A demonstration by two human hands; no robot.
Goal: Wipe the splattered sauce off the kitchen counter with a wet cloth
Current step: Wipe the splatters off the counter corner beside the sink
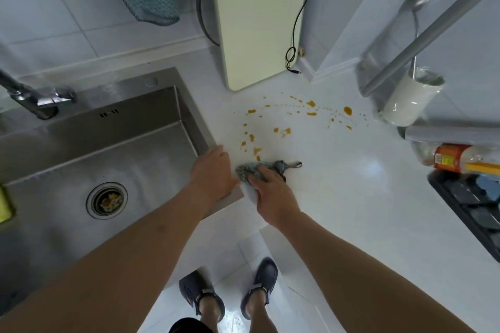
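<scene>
Orange-brown sauce (310, 103) is splattered in many drops across the white kitchen counter (351, 184), from the counter's middle out toward the right. A bunched grey-blue cloth (250, 169) lies on the counter just below the nearest drops. My right hand (270, 192) presses down on the cloth with its fingers curled over it. Resting flat on the sink's right rim, my left hand (213, 170) sits beside the cloth with its fingers extended.
A steel sink (108, 143) with a faucet (35, 94) lies to the left. A cream cutting board (257, 21) and a black cable (293, 57) stand at the back. A white utensil cup (411, 100), a bottle (449, 157) and a dark stove (473, 205) line the right.
</scene>
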